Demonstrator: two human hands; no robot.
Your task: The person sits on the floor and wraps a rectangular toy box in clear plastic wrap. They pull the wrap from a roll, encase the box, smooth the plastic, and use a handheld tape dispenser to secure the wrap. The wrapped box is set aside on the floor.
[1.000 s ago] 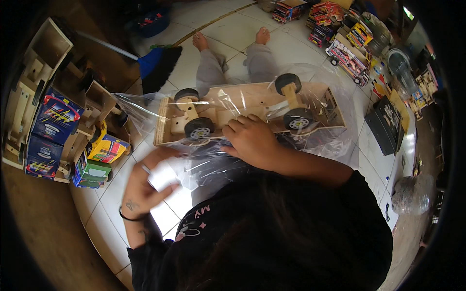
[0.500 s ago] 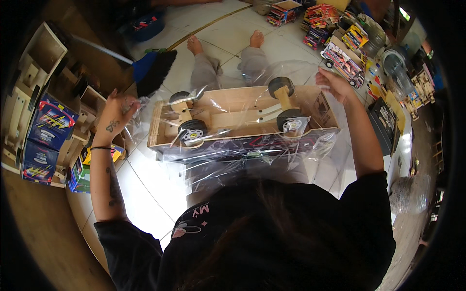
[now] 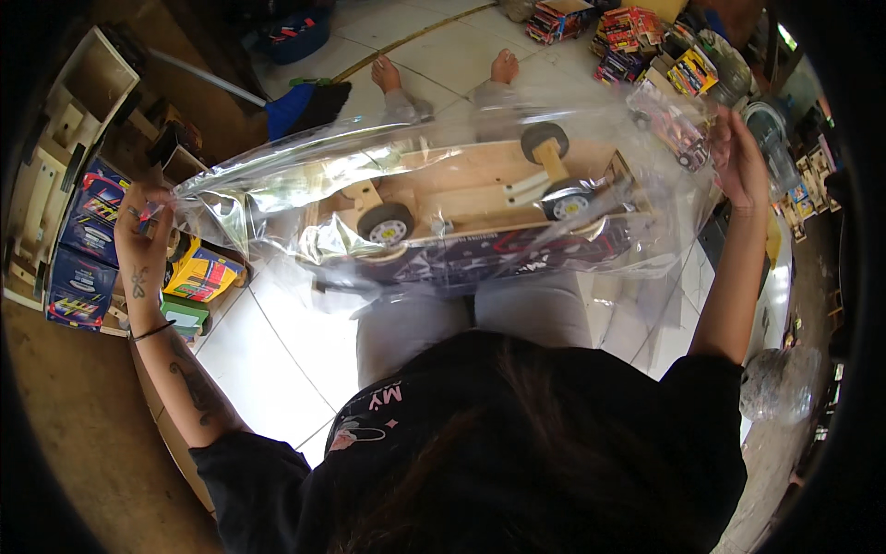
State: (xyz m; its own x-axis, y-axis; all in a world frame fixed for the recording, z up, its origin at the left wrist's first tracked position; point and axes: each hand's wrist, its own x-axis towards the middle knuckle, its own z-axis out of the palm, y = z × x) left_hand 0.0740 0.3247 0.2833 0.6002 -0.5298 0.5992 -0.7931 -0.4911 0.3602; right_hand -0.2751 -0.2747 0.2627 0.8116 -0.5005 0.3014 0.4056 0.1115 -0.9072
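A wooden toy truck lies across my lap, wheels up, its open wooden underside facing me. Clear plastic film is stretched over and around it, shiny and creased. At the left, my left hand pinches one end of the film, fingers closed. Out to the right, my right hand grips the film's other end with bent fingers. Both hands are apart from the truck itself. Beneath the truck its dark printed side panel shows through the film.
Several toy trucks with blue printed sides stand at the left, beside a yellow toy truck. A blue broom lies beyond them. Another printed toy truck, boxy toys and a clear plastic bundle are on the right.
My hands have moved farther apart, pulling the film wide and taut. The left went outward to the left, the right outward and up. The truck stays on my lap, slightly shifted.
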